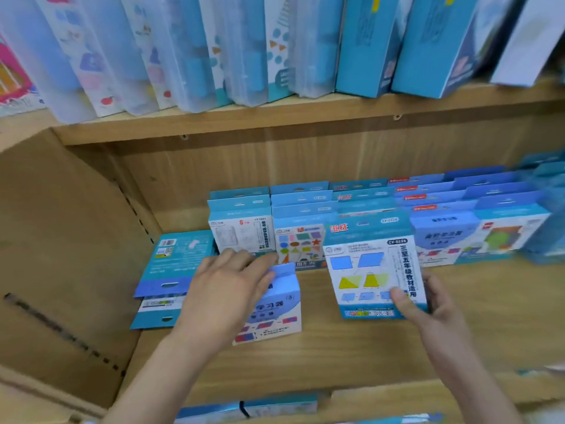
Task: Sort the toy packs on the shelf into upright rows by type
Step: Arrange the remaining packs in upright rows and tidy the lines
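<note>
- The step in hand is placing: the right hand holds a shape-diagram pack upright just above the shelf board. The thumb is clamped on the pack's lower front and the fingers are wrapped behind its right edge.
- This pack sits directly in front of the upright rows, in line with a row whose headers carry the same red label, so it probably belongs at that row's front.
- The left hand lies over the upper left of a blue-topped pack, which stands tilted on the board, nearer than the rows. Its fingers are close together and nearly straight; the thumb is hidden, so I cannot tell whether it grips.
- Next, the held pack likely needs pushing back flush against its row and squaring up. The blue-topped pack looks like a match for a row further right.
- Two flat packs lie face down at the left, near the side panel, and are not yet stood up.
- The surface is pale wood-grain board. The shelf above holds tall boxes leaning together, and a lower shelf shows more packs.
</note>
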